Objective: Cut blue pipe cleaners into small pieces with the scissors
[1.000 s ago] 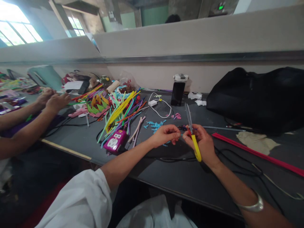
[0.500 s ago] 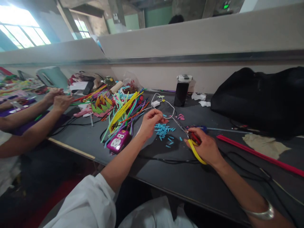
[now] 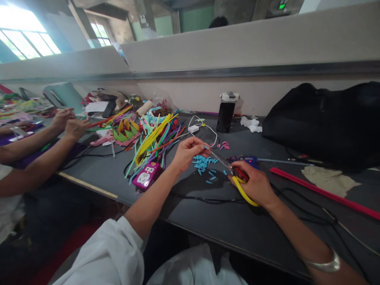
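Note:
My right hand [image 3: 257,184] is closed round the yellow and red handles of a pair of scissors [image 3: 235,175], whose blades point up and left toward my left hand. My left hand [image 3: 187,151] hovers above a small heap of cut blue pieces [image 3: 202,162], with fingers pinched on a small blue bit at the scissor tips. A few pink pieces [image 3: 223,146] lie just beyond.
A pile of coloured strips [image 3: 152,138] and a pink power strip [image 3: 145,176] lie left of my hands. A dark bottle [image 3: 225,112], a black bag [image 3: 323,122], long red strips [image 3: 320,191] and cables share the dark table [image 3: 225,221]. Another person's hands [image 3: 69,122] work at the left.
My left hand moved left from the scissors to above the blue pieces. My right hand tipped the scissors from pointing upward to pointing left. The camera shifted slightly.

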A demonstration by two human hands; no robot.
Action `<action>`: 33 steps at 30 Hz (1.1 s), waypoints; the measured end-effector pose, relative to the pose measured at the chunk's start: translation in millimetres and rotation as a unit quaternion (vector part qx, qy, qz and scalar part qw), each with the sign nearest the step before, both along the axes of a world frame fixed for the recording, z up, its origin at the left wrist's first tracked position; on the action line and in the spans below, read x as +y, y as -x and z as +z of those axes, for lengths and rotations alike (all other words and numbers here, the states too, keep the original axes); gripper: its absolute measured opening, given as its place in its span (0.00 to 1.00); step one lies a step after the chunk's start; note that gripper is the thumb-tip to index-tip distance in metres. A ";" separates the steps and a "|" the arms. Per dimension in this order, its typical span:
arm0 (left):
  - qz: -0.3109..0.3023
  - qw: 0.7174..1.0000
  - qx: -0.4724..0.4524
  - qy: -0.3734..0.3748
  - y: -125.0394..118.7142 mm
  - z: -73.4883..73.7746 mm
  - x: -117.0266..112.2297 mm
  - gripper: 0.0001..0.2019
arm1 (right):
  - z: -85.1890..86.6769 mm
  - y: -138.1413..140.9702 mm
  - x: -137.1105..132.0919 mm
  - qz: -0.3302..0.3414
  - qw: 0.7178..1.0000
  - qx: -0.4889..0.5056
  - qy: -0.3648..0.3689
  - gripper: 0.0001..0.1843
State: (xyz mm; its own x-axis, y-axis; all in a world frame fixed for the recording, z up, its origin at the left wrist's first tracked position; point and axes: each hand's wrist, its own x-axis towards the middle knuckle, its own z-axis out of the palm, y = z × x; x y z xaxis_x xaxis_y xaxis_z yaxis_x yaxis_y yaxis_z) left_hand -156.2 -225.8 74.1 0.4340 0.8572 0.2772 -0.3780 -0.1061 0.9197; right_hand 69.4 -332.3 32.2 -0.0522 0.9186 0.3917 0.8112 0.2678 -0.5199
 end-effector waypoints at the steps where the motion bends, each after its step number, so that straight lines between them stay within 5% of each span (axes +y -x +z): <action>1: 0.001 1.000 0.004 0.001 0.4 -0.3 0.6 0.12 | 0.1 0.0 0.0 0.000 1.000 -0.002 -0.001 0.16; 33: -0.009 0.998 0.057 -0.018 4.8 2.8 1.5 0.13 | -0.9 0.4 -1.6 0.007 1.000 -0.013 0.016 0.14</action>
